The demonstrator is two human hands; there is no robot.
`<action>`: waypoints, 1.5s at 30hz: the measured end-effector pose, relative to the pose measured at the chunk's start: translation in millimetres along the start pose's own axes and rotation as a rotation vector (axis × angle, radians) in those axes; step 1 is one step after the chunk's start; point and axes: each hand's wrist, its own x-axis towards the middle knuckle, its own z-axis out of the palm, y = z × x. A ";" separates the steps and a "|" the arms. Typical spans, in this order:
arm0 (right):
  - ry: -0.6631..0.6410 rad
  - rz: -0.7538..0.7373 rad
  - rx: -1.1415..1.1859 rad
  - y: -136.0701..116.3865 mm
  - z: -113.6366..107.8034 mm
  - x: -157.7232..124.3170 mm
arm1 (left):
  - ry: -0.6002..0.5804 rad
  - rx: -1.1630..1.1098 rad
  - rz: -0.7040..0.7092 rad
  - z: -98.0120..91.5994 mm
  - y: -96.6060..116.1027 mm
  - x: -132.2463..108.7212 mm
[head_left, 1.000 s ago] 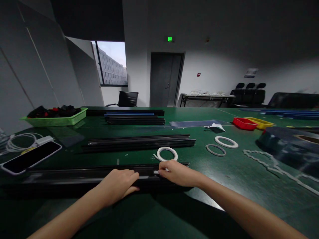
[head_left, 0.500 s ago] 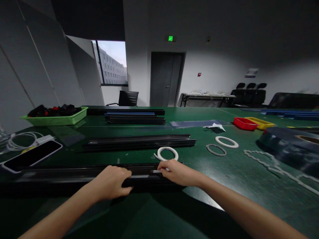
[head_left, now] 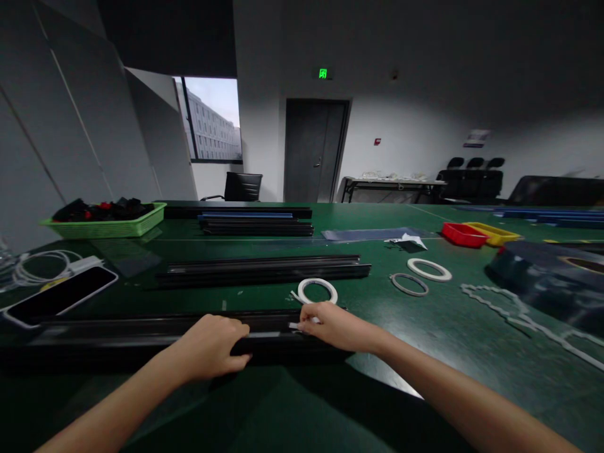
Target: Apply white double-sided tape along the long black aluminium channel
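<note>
A long black profile [head_left: 117,328] lies across the green table in front of me. My left hand [head_left: 213,345] grips its front edge, fingers on top and thumb at the near side. Pinched between the fingertips of my right hand [head_left: 333,326] is the end of a narrow white tape strip [head_left: 294,326], held just over the profile's right part. A pale strip [head_left: 265,335] shows along the profile's front edge between my hands. Right behind my right hand lies a white tape roll [head_left: 335,293] with a loose end at its left.
More black profiles [head_left: 264,272] lie farther back. At left are a phone [head_left: 61,294], a white cable [head_left: 28,277] and a green basket [head_left: 117,228]. Two rings of tape [head_left: 438,275], a crumpled strip [head_left: 523,321], a large dark roll [head_left: 533,277] and red and yellow trays [head_left: 465,236] stand right.
My right hand has shifted very slightly, and the pinched white tape strip now shows a shorter end. My left hand stays on the profile.
</note>
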 end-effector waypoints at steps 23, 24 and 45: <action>-0.005 -0.009 0.022 0.4 2.4 -1.0 | -0.008 -0.018 0.000 -0.4 0.9 0.0; 0.000 -0.011 0.024 0.8 2.9 -0.7 | -0.005 -0.013 0.001 0.4 0.4 0.1; -0.028 -0.033 0.006 -4.5 -3.5 -2.4 | -0.001 0.023 0.118 -1.2 3.8 1.6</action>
